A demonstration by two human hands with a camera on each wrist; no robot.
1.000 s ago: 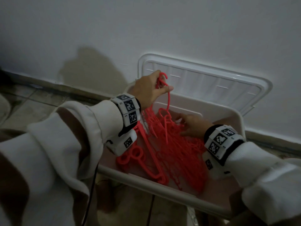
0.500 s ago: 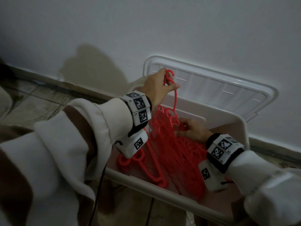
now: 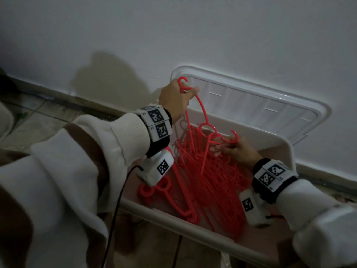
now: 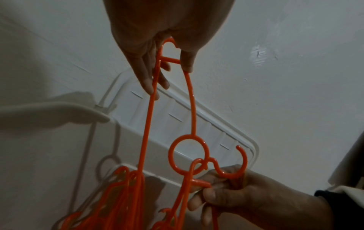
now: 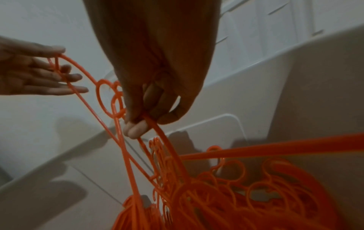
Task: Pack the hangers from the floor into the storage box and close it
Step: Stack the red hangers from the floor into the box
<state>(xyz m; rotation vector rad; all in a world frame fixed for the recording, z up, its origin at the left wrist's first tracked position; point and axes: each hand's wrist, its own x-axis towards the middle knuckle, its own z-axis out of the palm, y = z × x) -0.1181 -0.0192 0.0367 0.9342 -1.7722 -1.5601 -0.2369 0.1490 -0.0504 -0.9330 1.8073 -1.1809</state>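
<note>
A white storage box (image 3: 173,215) stands on the floor by the wall, holding a tangled pile of red hangers (image 3: 208,186). My left hand (image 3: 176,97) is raised above the box's back left corner and pinches the shoulder end of one red hanger (image 3: 201,111) between thumb and fingers (image 4: 147,80). That hanger (image 4: 190,96) slopes down to its ring and hook. My right hand (image 3: 237,149) grips the hanger there, fingers (image 5: 135,129) curled around the neck below the hook, together with an end of another hanger. The pile (image 5: 236,194) lies below both hands.
The box's white lid (image 3: 251,105) leans open against the white wall (image 3: 212,35) behind the box. Tiled floor (image 3: 38,120) and a dark skirting strip run to the left. A black cable (image 3: 114,219) hangs from my left wrist camera over the box's near rim.
My left hand has risen and drawn the hanger's end higher out of the pile. My right hand moved up from the pile and took hold near the hook.
</note>
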